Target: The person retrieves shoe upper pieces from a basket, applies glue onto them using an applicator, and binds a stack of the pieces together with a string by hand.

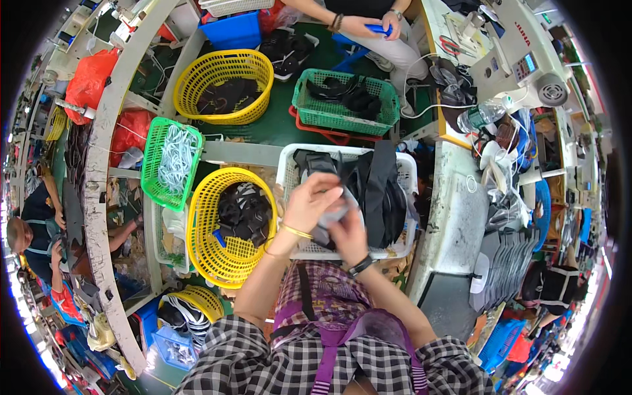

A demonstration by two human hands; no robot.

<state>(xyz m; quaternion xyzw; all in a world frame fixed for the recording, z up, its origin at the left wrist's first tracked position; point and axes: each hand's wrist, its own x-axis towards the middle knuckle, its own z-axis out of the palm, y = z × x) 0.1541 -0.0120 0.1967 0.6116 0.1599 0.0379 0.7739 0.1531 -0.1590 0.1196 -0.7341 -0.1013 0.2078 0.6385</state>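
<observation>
Over a white basket in front of me, both my hands are close together, partly smeared by motion. My left hand has its fingers curled in a pinch, with a small greyish piece between it and the other hand; its exact kind is blurred. Just below and to the right, my right hand has bent fingers closed against the same piece. Under them the basket holds black fabric pieces, some long and flat, heaped toward its right side.
Left of the basket stands a yellow basket of black pieces, beside a green basket of pale cords. Further off are another yellow basket and a green crate. A worktable borders the right; a seated person works ahead.
</observation>
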